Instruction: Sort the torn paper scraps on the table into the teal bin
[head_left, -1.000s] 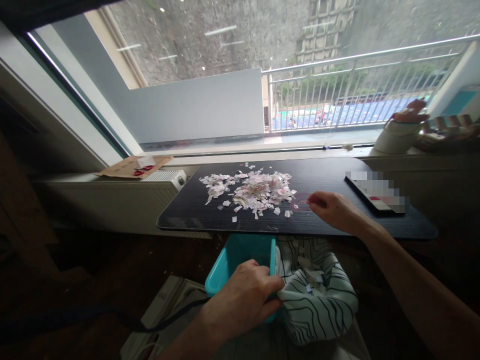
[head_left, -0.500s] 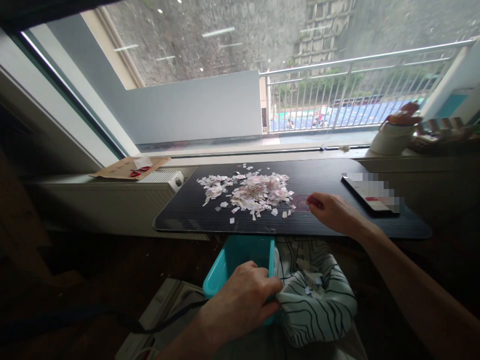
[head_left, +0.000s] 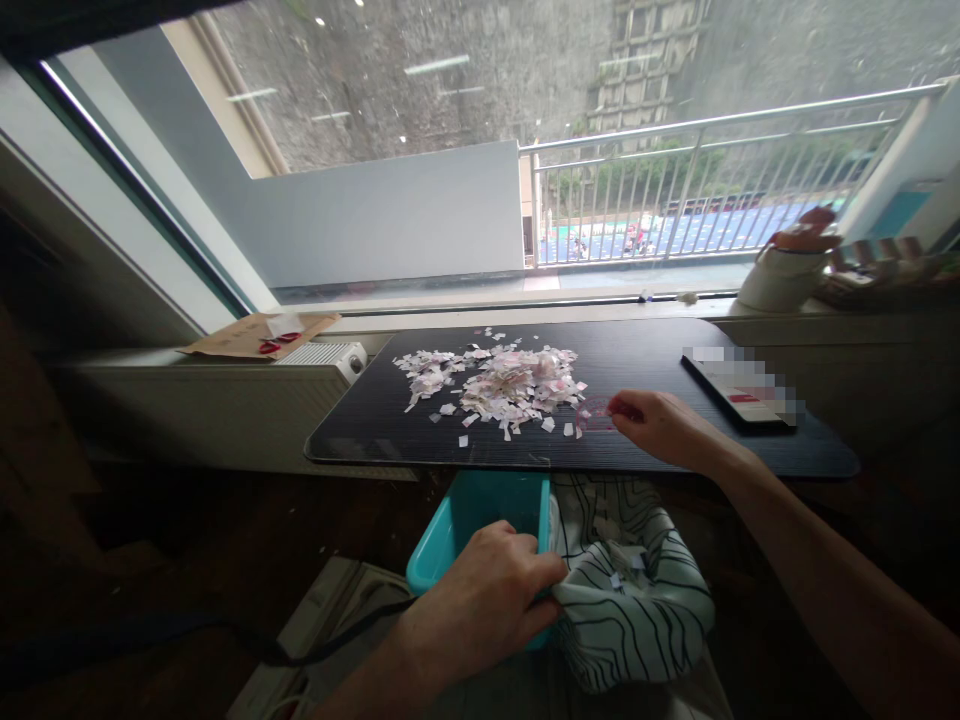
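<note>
My left hand [head_left: 491,590] is closed over the rim of a turquoise bin [head_left: 431,560], pinching the edge of a pale bag with wavy black stripes [head_left: 637,640]. Paper scraps lie inside the bag's opening. Over the dark tabletop [head_left: 360,430], my right hand [head_left: 660,425] has its fingers curled together. A thin see-through piece with red markings [head_left: 595,413] shows at its fingertips. Left of that hand spreads a heap of small torn or cut paper scraps [head_left: 517,385], mostly white with some pink.
A phone [head_left: 739,390], partly blurred out, lies on the tabletop's right. Red-handled scissors [head_left: 277,343] rest on brown paper [head_left: 225,340] above the radiator [head_left: 322,385]. A white pot [head_left: 780,275] stands on the sill by the window.
My right hand has shifted slightly left and down towards the paper heap, and the red-marked piece has moved with it. My left hand keeps its place on the bag.
</note>
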